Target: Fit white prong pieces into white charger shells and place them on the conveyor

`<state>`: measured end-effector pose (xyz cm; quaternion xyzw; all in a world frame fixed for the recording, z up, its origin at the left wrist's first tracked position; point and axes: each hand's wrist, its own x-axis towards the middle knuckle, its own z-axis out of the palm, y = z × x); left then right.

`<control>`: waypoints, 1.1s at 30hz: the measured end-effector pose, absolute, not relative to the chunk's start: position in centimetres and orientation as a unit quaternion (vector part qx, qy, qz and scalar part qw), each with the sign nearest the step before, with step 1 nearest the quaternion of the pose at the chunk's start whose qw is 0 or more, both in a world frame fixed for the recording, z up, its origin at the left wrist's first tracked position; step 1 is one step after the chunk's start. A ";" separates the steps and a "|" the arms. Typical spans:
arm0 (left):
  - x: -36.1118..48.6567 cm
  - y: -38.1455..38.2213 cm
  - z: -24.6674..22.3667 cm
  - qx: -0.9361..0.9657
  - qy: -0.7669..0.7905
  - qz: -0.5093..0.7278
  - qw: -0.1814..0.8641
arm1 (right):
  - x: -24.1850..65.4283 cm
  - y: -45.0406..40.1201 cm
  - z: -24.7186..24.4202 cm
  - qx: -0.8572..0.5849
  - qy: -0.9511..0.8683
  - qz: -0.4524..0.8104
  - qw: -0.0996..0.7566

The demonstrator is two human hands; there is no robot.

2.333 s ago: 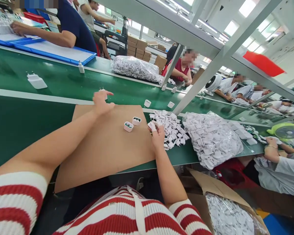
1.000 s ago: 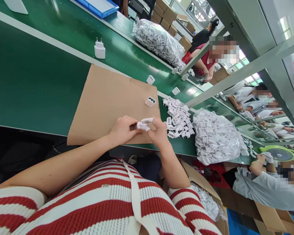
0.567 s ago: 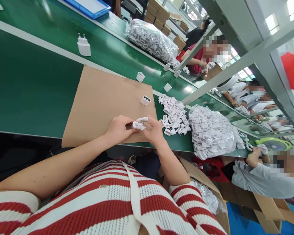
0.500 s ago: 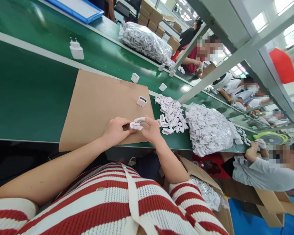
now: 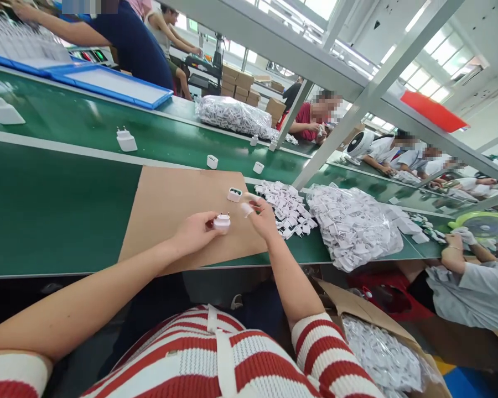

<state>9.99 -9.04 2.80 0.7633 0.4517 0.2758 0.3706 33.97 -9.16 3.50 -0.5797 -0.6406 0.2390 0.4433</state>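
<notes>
Pulled away, the right hand [image 5: 263, 220] gapes; the left hand's grip [image 5: 193, 232] pinches a smooth, boxy two-pinned plug [image 5: 222, 223].

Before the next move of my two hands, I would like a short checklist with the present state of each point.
1. White plug held in the left hand: ok.
2. Its two pins pointing upward: ok.
3. Right hand apart from the plug: ok.
4. Right palm free of small parts: cannot tell, hidden from this view.
5. Open white housing resting on the cardboard: ok.
6. Pile of white pieces beside the cardboard, at its right: ok.
</notes>
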 end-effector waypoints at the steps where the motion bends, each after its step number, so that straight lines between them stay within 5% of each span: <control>1: 9.5 -7.5 3.0 0.758 0.463 0.283 0.362 | 34.8 -7.7 3.8 -0.619 -0.638 0.193 0.415; 5: 6.8 1.1 4.4 0.727 0.544 0.297 0.296 | 36.5 -2.3 4.7 -0.717 -0.638 0.087 0.267; 8: 4.7 8.1 5.5 0.697 0.607 0.297 0.238 | 36.4 0.3 4.4 -0.734 -0.626 0.084 0.248; 19: 2.9 18.7 4.8 0.618 0.715 0.309 0.107 | 36.9 0.8 4.1 -0.712 -0.594 0.101 0.361; 22: 3.9 18.3 4.5 0.734 0.601 0.315 -0.025 | 36.4 -0.9 4.6 -0.679 -0.527 0.242 0.450; 27: 5.3 19.2 4.8 0.858 0.496 0.128 0.026 | 34.9 -4.7 6.2 -0.430 -0.270 0.632 0.586; 33: 5.0 15.9 7.5 0.833 0.533 0.150 0.021 | 34.4 -9.3 7.0 -0.364 -0.303 0.660 0.583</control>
